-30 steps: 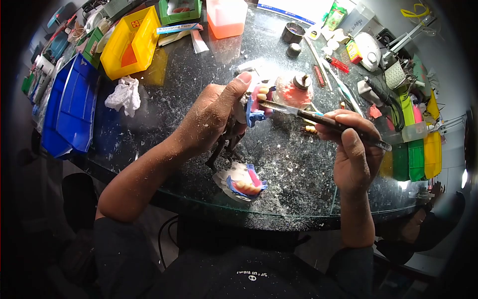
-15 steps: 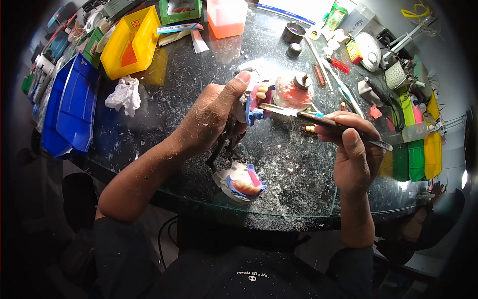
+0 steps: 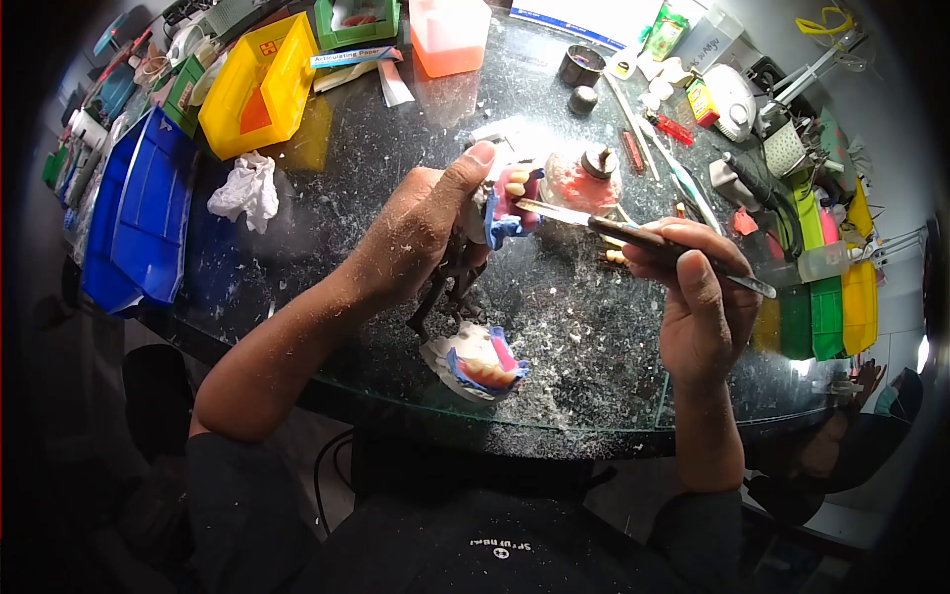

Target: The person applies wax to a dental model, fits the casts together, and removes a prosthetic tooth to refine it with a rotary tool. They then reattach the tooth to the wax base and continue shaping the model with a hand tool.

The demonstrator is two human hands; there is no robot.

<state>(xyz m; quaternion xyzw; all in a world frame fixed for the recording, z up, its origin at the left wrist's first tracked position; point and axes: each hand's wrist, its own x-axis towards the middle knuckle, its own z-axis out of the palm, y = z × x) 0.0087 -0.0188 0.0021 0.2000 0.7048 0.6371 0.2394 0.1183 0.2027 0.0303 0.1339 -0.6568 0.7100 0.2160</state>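
Note:
In my left hand (image 3: 426, 223) is a dental model (image 3: 507, 213) with pink wax, blue edging and several cream teeth, tilted on its side. My right hand (image 3: 708, 307) grips the dark handle of a wax knife (image 3: 633, 236), whose pale blade points left and has its tip at the pink wax by the teeth. A second model half (image 3: 478, 364), white with pink wax, blue edging and teeth, lies near the table's front edge, below a dark metal frame (image 3: 445, 287). A round pink and white piece (image 3: 582, 183) with a metal burner-like top stands behind the blade.
A blue bin (image 3: 139, 213) and a yellow bin (image 3: 257, 89) stand at the left, with crumpled tissue (image 3: 245, 190) beside them. A pink container (image 3: 448, 40) is at the back. White debris covers the dark table (image 3: 584, 337). At the far right, part of another person (image 3: 831, 445) shows.
The knife tip has shifted slightly up along the wax, close to the teeth. Both hands keep their hold and have hardly moved.

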